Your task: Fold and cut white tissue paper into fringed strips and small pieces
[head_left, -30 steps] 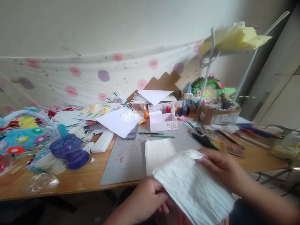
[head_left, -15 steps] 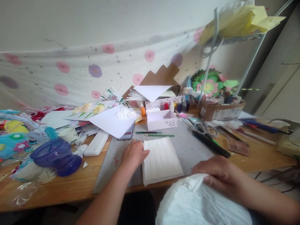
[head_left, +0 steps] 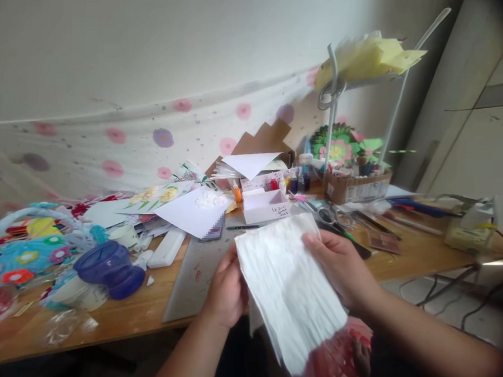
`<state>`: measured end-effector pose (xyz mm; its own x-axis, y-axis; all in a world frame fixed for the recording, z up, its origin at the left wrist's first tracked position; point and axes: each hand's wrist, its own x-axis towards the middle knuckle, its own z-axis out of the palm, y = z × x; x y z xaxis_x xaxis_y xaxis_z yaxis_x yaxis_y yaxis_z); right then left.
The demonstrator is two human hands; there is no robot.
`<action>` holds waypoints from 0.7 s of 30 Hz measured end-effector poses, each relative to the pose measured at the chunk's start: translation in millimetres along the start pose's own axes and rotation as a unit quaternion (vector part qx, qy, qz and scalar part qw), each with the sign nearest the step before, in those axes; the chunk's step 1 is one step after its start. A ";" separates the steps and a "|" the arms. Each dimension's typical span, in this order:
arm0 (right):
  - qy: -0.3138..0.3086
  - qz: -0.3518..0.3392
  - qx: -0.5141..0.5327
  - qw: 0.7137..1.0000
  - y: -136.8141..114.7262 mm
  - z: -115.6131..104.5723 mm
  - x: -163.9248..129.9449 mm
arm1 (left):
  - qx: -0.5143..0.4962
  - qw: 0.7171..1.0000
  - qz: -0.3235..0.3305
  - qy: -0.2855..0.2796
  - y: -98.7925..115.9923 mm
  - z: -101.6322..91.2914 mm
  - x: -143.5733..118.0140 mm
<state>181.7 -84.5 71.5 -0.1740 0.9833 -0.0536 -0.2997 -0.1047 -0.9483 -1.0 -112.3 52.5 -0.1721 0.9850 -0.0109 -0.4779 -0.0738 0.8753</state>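
Observation:
I hold a white sheet of crepe paper (head_left: pixel 286 287) up in front of me over the near table edge. My left hand (head_left: pixel 226 290) grips its left edge, partly hidden behind the sheet. My right hand (head_left: pixel 340 267) grips its upper right edge, thumb on the front. The sheet hangs tilted down to the right over something red (head_left: pixel 335 361) in my lap. A grey cutting mat (head_left: pixel 198 269) lies on the wooden table (head_left: pixel 137 317) behind the paper.
A purple bowl-shaped thing (head_left: pixel 108 265) and paper flowers (head_left: pixel 28 245) stand at the left. A small white box (head_left: pixel 265 206), scissors (head_left: pixel 329 214), pens and a cardboard tray (head_left: pixel 355 184) of craft supplies sit behind. A wire rack with yellow paper (head_left: pixel 369 55) rises at the right.
My left hand has come off the folded white stack on the mat and taken the sheet's left edge. My right hand raised the crepe paper from my lap to table height.

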 end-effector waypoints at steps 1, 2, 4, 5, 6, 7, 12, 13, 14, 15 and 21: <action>0.014 0.001 0.002 1.000 1.3 1.4 0.1 | -0.024 1.000 0.010 -0.006 -1.5 2.3 -5.0; 0.026 -0.002 0.002 1.000 2.8 1.9 -0.1 | -0.044 0.999 0.018 -0.011 -2.4 4.4 -9.4; 0.043 -0.013 -0.001 0.999 6.2 1.0 -1.3 | -0.076 0.997 0.021 -0.014 -2.7 8.3 -16.2; 0.049 -0.018 -0.002 0.999 7.7 0.1 -2.4 | -0.088 0.996 0.022 -0.015 -2.4 10.1 -19.0; 0.053 -0.021 -0.001 0.998 8.9 -0.9 -3.7 | -0.099 0.995 0.021 -0.015 -2.2 11.9 -21.4; 0.054 -0.022 0.002 0.998 9.7 -1.8 -5.1 | -0.108 0.994 0.021 -0.017 -2.2 13.6 -23.4; 0.044 -0.012 0.042 0.998 8.9 -4.2 -11.4 | -0.133 0.989 0.023 -0.054 -5.9 19.8 -29.3; 0.045 -0.012 0.048 0.998 8.6 -4.7 -12.2 | -0.138 0.988 0.024 -0.060 -7.1 20.9 -29.8; 0.046 -0.013 0.052 0.997 8.5 -5.3 -12.7 | -0.143 0.987 0.023 -0.065 -8.4 22.1 -30.3; 0.047 -0.014 0.055 0.997 8.6 -6.0 -13.2 | -0.149 0.986 0.022 -0.069 -9.6 23.3 -30.7; 0.057 -0.030 0.043 0.997 10.9 -10.3 -12.0 | -0.188 0.979 0.000 -0.080 -15.0 31.0 -31.5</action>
<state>190.3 -95.9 58.6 -0.0467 0.9982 -0.0383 -0.3870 -0.0534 -0.9205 38.3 -137.4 54.6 -0.0501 0.9945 0.0915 -0.7660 -0.0971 0.6355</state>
